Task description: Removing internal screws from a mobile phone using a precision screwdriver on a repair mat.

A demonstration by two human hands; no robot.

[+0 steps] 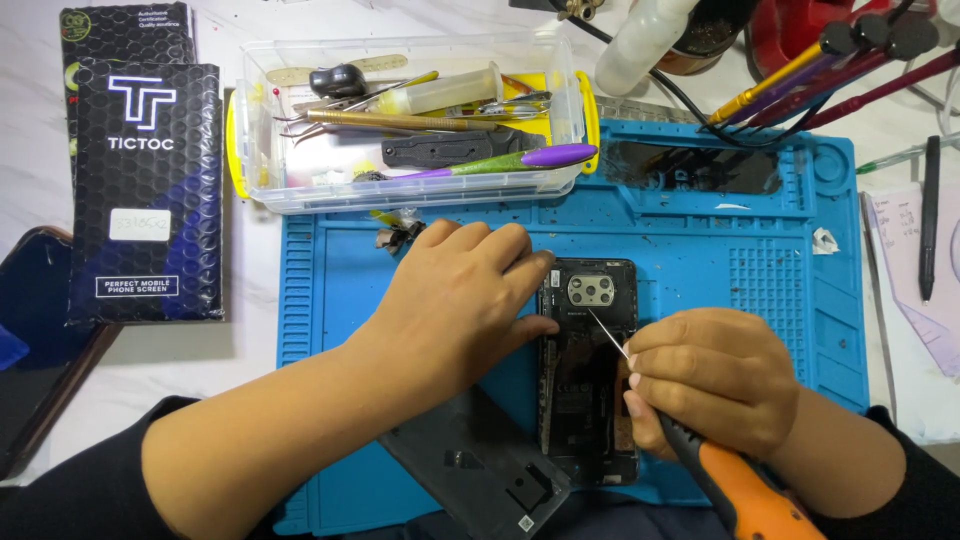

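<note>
Thin steel screwdriver (700, 440) over phone (590, 370)

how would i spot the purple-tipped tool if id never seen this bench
Start at the blue mat; the clear tub sits on its top edge. Along the tub's front lies the tool, green-handled, the only one with a purple tip.

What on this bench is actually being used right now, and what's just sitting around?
In use:
- opened phone, steadied by the left hand
- screwdriver in the right hand, tip on the phone
- blue mat underneath

Lying about:
- clear tool box
- black packets
- dark back cover
- pen
</note>
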